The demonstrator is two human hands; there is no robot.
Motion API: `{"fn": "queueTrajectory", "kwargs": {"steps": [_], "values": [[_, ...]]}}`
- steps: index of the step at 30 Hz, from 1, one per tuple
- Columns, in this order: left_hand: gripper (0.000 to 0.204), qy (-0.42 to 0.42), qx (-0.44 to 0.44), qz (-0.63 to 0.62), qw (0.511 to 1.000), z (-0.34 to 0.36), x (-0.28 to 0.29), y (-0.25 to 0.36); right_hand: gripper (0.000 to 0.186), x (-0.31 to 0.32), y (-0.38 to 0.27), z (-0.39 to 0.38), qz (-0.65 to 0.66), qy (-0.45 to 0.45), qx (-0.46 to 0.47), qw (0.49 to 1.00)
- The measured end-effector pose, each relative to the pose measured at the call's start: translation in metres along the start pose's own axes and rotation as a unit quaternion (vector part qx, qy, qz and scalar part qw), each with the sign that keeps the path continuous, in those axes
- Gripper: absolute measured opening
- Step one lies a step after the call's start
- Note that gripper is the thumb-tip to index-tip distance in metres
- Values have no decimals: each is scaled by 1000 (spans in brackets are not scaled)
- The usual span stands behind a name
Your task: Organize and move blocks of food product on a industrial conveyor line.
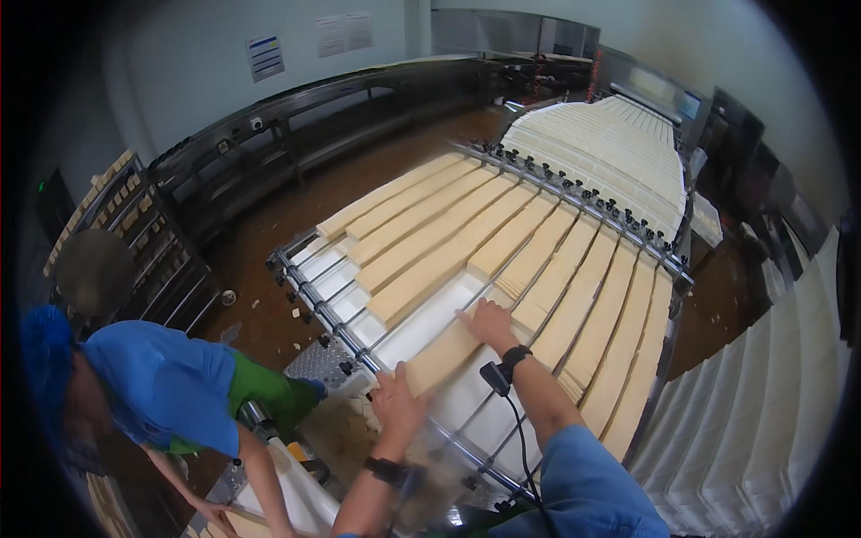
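Note:
A short pale-yellow slab [441,360], which looks like pressed tofu or dough, lies slantwise over the white belt near its front rail. My left hand [397,405] grips the slab's near end, fingers bent over its edge. At the far end my right hand [491,325] has its fingers curled against the slab, beside a layered stack of thin pale pieces [516,276]. Long strips [430,278] of the same pale stuff run side by side along the conveyor, parted by thin metal rods. Bare white belt [489,417] shows under and around my hands.
A metal rail [314,300] with black knobs borders the conveyor's near end. Another knobbed rail [574,193] crosses farther off. To my left a co-worker in blue [166,377] bends over pale pieces. Folded white cloth [744,430] hangs at the right. A rack [148,233] stands far left.

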State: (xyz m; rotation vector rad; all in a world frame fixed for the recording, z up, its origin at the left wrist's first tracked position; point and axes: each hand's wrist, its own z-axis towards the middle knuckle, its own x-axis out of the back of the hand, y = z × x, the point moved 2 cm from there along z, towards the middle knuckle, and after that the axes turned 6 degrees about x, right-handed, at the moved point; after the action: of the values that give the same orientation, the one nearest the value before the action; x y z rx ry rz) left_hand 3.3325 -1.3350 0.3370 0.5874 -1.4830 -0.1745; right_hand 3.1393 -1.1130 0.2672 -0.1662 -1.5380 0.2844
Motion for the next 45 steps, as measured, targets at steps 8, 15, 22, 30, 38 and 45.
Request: {"fn": "queueTrajectory", "kwargs": {"steps": [8,15,22,30,38,45], "values": [[95,32,-27,-46,998,4,-8,-5,88,-1,9,4,-19,-24,3,1000],[84,52,22,-143,988,18,-42,14,77,1,6,-8,-83,165,69,980],[80,68,44,-222,972,19,-80,-4,83,-37,-56,-94,27,73,220,972],[77,52,73,-300,950,4,-63,-3,92,-33,-64,-107,-12,9,253,967],[62,208,70,-324,920,-94,-14,-106,80,-42,-115,-127,-51,76,264,960],[49,346,200,-67,914,-256,35,-241,54,-30,-292,-263,230,-6,526,819]]}}
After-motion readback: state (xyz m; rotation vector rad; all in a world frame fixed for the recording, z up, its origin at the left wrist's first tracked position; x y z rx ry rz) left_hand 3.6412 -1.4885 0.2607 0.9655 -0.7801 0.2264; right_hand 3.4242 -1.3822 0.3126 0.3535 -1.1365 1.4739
